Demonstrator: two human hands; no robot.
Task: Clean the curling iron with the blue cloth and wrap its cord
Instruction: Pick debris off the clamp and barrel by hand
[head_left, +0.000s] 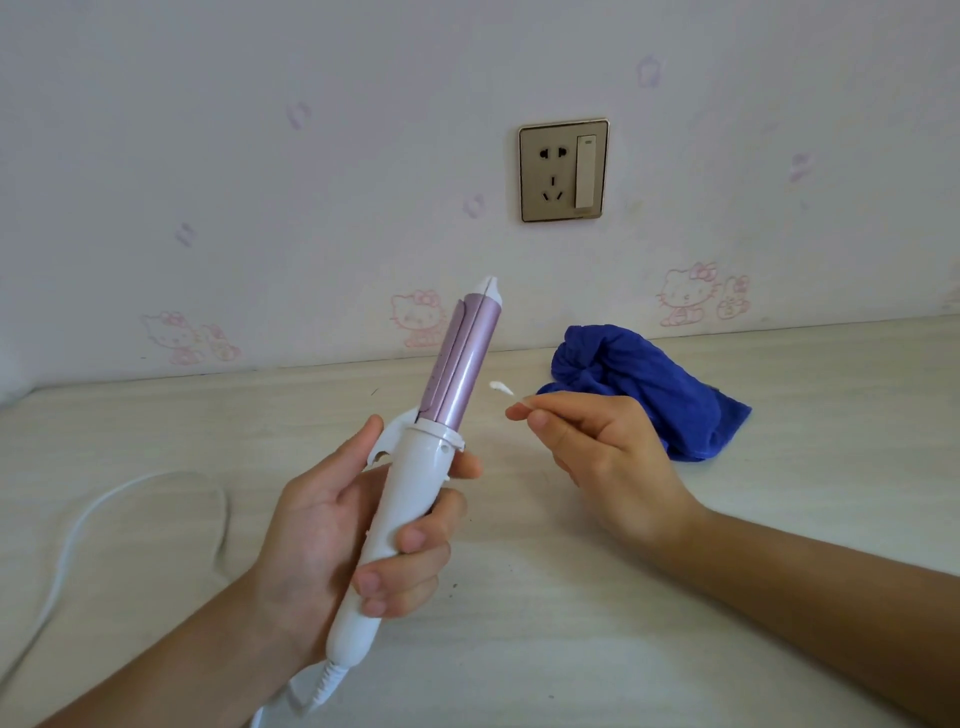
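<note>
My left hand (358, 525) grips the white handle of the curling iron (457, 374), holding it upright and tilted right above the table. Its barrel is pale purple with a white tip. The white cord (78, 525) leaves the handle's bottom and loops over the table to the left. My right hand (602, 452) pinches a cotton swab (501, 387) between thumb and fingers, its white tip a short way right of the barrel, not touching it. The blue cloth (644, 384) lies bunched on the table behind my right hand, against the wall.
The pale wood-grain table (571, 623) runs to a wall with pink cartoon-cat wallpaper. A gold wall socket with a switch (563, 170) sits above the cloth; nothing is plugged into it. Small dark specks dot the table near the middle.
</note>
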